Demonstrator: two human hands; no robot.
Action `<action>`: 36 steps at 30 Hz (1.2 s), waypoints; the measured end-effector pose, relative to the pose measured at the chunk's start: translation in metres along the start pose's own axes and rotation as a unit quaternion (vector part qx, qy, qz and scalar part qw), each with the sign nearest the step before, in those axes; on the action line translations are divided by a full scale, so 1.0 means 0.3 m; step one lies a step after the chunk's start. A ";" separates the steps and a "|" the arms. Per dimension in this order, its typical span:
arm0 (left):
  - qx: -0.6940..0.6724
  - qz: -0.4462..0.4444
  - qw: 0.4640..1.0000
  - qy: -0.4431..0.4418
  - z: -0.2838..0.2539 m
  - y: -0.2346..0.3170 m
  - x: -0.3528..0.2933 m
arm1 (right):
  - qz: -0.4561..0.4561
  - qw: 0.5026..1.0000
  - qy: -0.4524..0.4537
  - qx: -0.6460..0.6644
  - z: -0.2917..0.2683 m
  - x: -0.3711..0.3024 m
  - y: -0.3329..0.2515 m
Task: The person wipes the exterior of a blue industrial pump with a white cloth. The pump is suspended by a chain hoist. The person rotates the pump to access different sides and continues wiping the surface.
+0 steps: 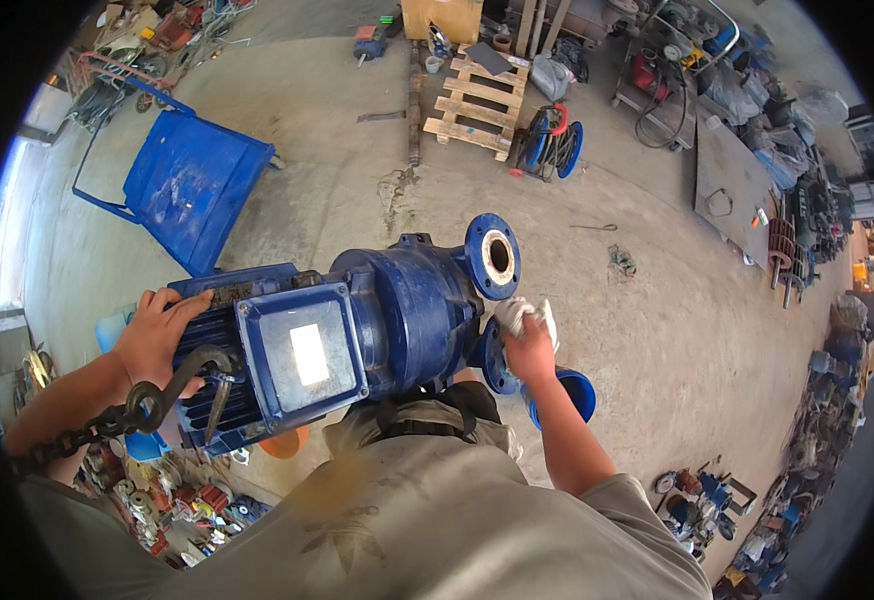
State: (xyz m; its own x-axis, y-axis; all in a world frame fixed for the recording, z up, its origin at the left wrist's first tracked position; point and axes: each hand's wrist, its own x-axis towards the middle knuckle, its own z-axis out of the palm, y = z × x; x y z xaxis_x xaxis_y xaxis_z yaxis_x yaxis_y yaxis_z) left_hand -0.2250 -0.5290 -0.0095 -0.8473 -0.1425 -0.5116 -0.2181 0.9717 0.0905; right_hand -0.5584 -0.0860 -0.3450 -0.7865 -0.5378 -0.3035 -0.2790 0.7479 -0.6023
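right grip [531, 352] clutches a white cloth [515, 314] beside the blue pump [412, 315]; left grip [160, 335] spreads wide across the pump's finned end [195, 414].

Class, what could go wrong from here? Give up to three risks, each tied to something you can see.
1. The left hand is bare and close to the steel hook; a shift might pinch fingers.
2. The blue motor pump is right by the person's body, so it could bump them if it tipped.
3. The right hand, holding a white cloth, might scrape against a nearby flange.
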 end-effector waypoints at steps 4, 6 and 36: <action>-0.017 -0.012 1.000 -0.012 -0.028 0.024 0.003 | -0.120 0.992 -0.031 0.015 -0.066 -0.245 -0.030; -0.010 -0.010 1.000 -0.009 -0.046 0.035 0.001 | -0.126 0.991 -0.034 0.041 -0.062 -0.311 -0.033; -0.018 0.006 1.000 -0.017 -0.046 0.024 -0.009 | 0.036 0.977 0.105 0.180 0.094 0.089 0.125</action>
State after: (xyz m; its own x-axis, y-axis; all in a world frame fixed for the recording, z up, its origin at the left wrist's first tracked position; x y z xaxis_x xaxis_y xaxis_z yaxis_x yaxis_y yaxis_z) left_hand -0.2310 -0.5241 0.0042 -0.8336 -0.1230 -0.5385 -0.2255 0.9657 0.1285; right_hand -0.5744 -0.0833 -0.3964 -0.9030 -0.3696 -0.2191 -0.0367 0.5745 -0.8177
